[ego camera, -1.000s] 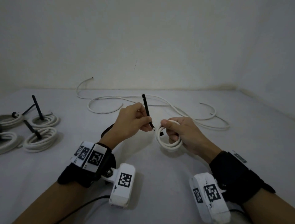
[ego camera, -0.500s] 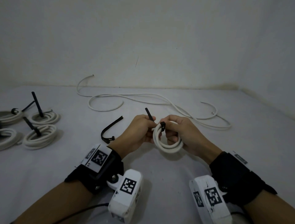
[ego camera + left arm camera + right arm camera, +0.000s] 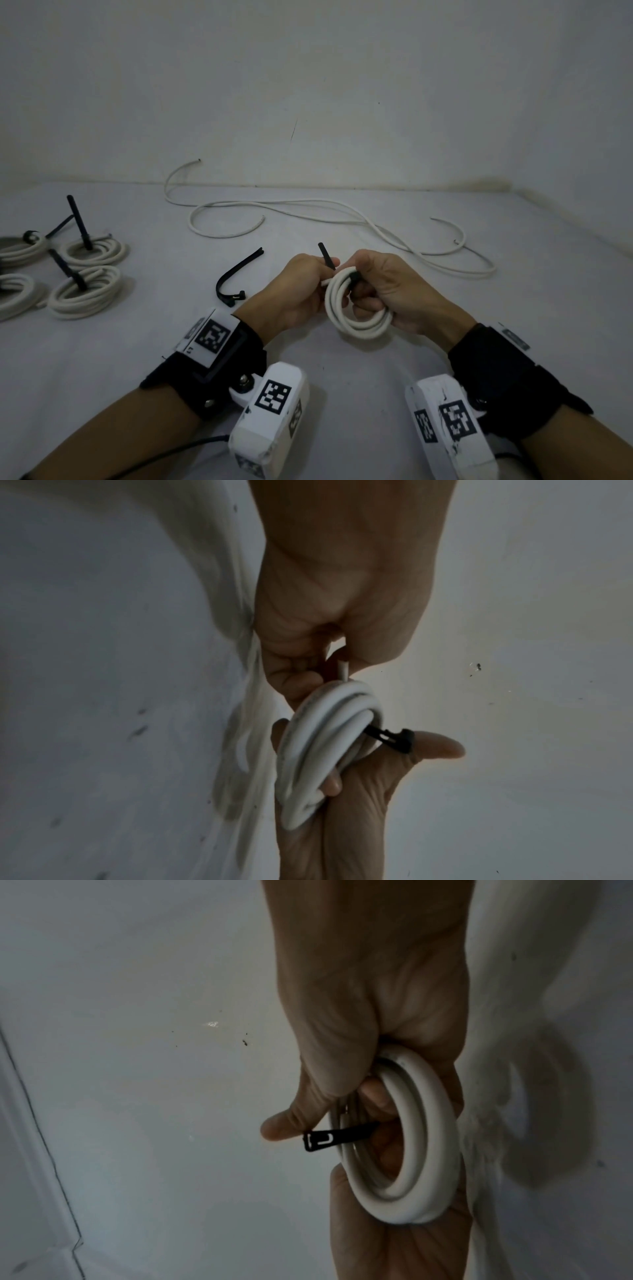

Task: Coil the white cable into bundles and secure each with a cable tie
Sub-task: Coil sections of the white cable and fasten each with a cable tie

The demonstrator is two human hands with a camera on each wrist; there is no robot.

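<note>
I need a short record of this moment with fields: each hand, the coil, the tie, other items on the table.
left hand: grips the tail of the black cable tie
right hand: holds the white coil, thumb by the tie head
coil: lifted between both hands, tie looped around it
spare tie: lies on the table, left of the hands
finished bundles: far left, tied
loose cable: behind the hands

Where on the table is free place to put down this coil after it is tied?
Bare table lies right of the right hand, below the loose cable. Another patch lies between the spare tie and the finished coils. The far left is crowded.
</note>
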